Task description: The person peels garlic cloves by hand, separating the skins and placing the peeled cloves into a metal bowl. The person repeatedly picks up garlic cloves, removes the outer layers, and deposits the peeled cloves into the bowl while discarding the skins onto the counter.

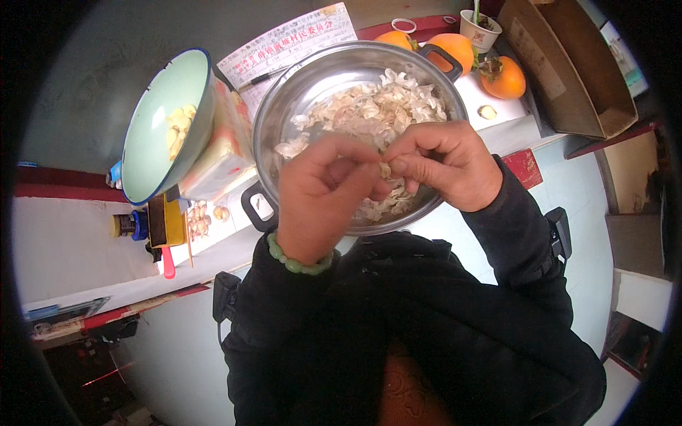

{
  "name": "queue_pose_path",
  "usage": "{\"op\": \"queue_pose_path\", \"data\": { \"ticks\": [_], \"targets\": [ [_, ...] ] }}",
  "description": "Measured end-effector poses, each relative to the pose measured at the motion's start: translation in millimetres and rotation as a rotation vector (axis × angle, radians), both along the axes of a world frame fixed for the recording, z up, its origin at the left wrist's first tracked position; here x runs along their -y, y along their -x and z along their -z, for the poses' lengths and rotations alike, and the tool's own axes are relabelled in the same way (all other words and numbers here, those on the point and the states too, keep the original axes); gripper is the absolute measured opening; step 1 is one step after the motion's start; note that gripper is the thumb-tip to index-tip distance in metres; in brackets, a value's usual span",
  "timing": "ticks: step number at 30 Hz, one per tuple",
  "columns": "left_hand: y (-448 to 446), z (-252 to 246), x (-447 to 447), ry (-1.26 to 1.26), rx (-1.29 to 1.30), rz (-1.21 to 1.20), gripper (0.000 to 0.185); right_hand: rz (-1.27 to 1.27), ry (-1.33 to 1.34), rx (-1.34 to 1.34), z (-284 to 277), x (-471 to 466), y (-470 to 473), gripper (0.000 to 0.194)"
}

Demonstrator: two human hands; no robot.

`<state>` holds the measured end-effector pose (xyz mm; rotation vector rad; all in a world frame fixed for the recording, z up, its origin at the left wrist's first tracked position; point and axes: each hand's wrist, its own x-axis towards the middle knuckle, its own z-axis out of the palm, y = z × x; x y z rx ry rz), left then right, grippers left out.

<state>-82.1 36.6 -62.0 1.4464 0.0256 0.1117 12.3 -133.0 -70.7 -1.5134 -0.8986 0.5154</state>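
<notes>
My left hand (pixel 330 186) and my right hand (pixel 445 165) meet fingertip to fingertip above a steel pan (pixel 266 106) with two black handles. Between their fingertips they pinch a small garlic clove (pixel 384 170), mostly covered by the fingers. Dry garlic skins (pixel 367 109) lie heaped in the pan below. To the left, a pale green enamel bowl (pixel 152 125) with a blue rim leans at a tilt and holds several peeled garlic cloves (pixel 180 128). Unpeeled garlic (pixel 198 219) lies on the counter below that bowl. One more clove (pixel 487 112) rests at the right of the pan.
Orange persimmons (pixel 503 78) and a paper cup (pixel 479 31) stand behind the pan's right side, beside a cardboard box (pixel 565 69). A pen (pixel 261 78) lies on a written sheet (pixel 287 40). A plastic-wrapped pack (pixel 221 154) sits by the bowl, with jars (pixel 128 225) at the left.
</notes>
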Motion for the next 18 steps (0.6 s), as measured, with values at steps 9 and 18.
{"op": "queue_pose_path", "data": {
  "ticks": [9,18],
  "targets": [
    [-1.9,4.3,-3.1,-0.039,-0.014,0.023,0.013,0.039,0.042,0.127,2.9,-2.6,-1.4,0.008],
    [-8.4,14.9,10.2,-0.699,0.47,-0.287,0.022,0.082,-0.057,-0.093,9.1,-8.2,0.1,0.005]
  ]
}}
